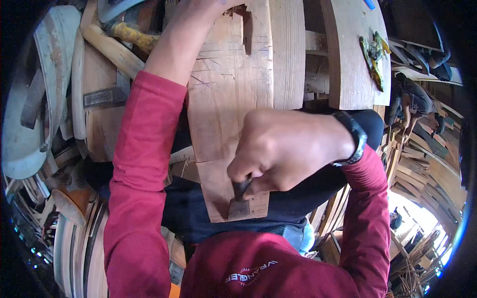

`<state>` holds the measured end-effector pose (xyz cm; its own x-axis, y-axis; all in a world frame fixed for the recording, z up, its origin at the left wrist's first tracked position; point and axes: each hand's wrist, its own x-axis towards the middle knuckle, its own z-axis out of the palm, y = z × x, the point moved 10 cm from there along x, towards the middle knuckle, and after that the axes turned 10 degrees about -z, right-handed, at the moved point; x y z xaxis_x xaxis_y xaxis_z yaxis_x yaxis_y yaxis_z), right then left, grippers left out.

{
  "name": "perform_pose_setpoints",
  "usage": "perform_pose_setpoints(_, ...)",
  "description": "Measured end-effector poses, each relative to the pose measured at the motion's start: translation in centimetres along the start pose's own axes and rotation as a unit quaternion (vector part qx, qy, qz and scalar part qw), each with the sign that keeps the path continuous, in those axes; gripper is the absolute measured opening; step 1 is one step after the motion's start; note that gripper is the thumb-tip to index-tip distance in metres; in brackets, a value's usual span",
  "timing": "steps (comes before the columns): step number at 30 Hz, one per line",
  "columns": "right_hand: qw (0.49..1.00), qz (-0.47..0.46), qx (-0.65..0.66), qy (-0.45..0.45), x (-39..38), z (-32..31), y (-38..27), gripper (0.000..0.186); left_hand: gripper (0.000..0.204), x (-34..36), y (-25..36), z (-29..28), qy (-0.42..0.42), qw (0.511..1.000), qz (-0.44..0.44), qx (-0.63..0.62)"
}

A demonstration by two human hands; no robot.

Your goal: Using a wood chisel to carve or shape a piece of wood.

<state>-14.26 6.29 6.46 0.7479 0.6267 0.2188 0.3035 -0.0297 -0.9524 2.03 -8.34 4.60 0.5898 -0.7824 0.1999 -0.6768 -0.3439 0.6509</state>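
looking pale, dark-lined, the wooden board (221, 102)

Woodshop, marked plank (226, 89), loose boards (411, 175) (heaped at right)

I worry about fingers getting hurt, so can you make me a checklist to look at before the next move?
1. Right hand gripping the flat-bladed tool: ok, fingers closed around it.
2. Left hand away from the blade: ok, it is up at the board's far part.
3. Left hand's grip on the board: cannot tell, the picture cuts it off.
4. Blade pointing away from the body: not ok, it points toward the lap.
5. Colourful packet off the board: ok, it lies on another plank.
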Motion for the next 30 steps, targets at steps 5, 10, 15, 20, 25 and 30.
perform_pose_setpoints(5, 0.969, 0.133, -0.078, 0.191, -3.6, -8.5, -0.2, 0.021, 0.022, 0.7, -0.2, -0.3, 0.021, 1.0, 0.008, 0.012)
perform_pose_setpoints(10, 0.985, 0.023, -0.138, 0.106, -1.2, -4.8, -0.4, 0.028, 0.022, 0.3, 0.1, 0.0, 0.018, 1.0, 0.008, 0.001)
perform_pose_setpoints(15, 0.955, 0.131, -0.139, 0.229, -3.7, -9.7, -0.8, 0.017, 0.022, 0.4, 0.1, -0.7, 0.029, 0.999, 0.033, 0.01)
perform_pose_setpoints(20, 0.98, 0.03, -0.137, 0.144, -0.8, -4.6, 0.3, 0.019, 0.022, 0.5, -0.5, 0.2, 0.003, 1.0, -0.003, -0.001)
perform_pose_setpoints(25, 0.947, 0.13, -0.16, 0.246, -3.7, -9.2, 0.1, 0.01, 0.021, 0.1, 0.2, -0.9, 0.023, 0.999, 0.027, 0.006)
perform_pose_setpoints(30, 0.983, -0.023, -0.141, 0.117, 0.4, -2.6, -0.7, 0.013, 0.023, 0.0, 0.0, -1.4, 0.011, 1.0, -0.003, 0.022)
